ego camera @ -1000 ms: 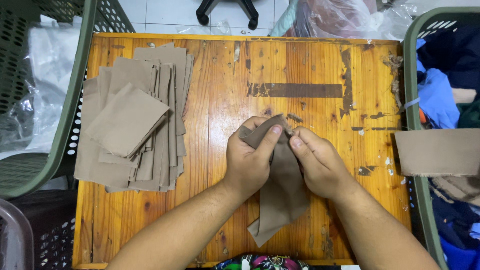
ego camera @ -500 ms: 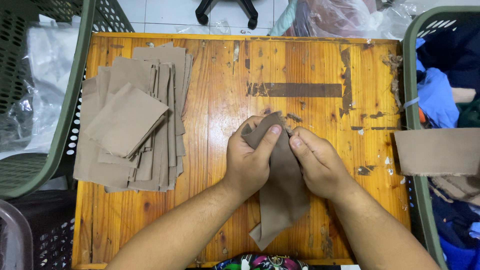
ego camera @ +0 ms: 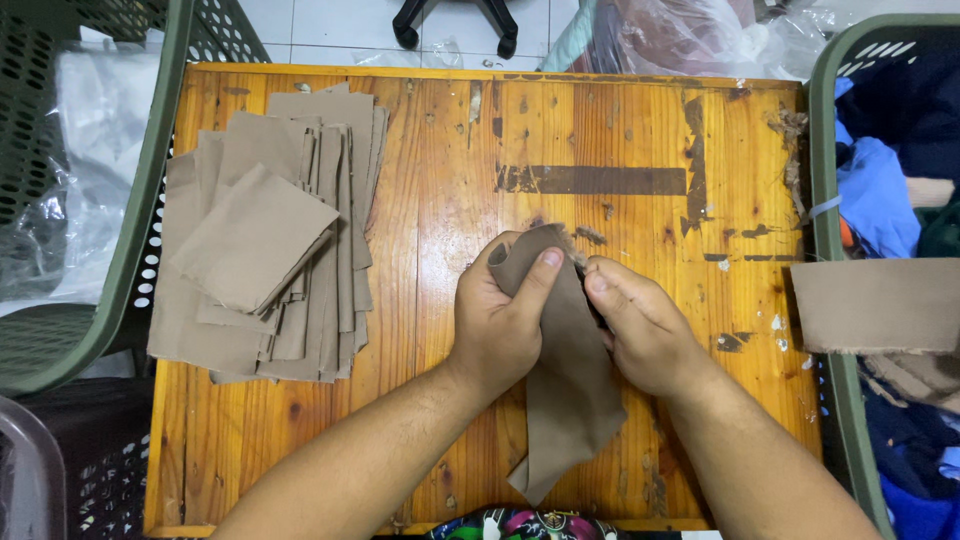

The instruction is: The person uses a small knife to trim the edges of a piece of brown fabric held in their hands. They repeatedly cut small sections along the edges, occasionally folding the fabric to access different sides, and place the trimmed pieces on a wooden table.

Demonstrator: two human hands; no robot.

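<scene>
Over the middle of the wooden tabletop [ego camera: 450,150] we hold a tan cloth piece [ego camera: 570,400] in both hands: left hand [ego camera: 500,320] and right hand [ego camera: 640,325] stay pinched on its top edge, barely moved since a moment ago. A stack of matching pieces [ego camera: 270,250] lies to our left.

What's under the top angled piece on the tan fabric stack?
Under the top angled piece lies a fanned stack of tan fabric pieces on the wooden table. Their edges show; their count and the wood beneath are covered.
</scene>
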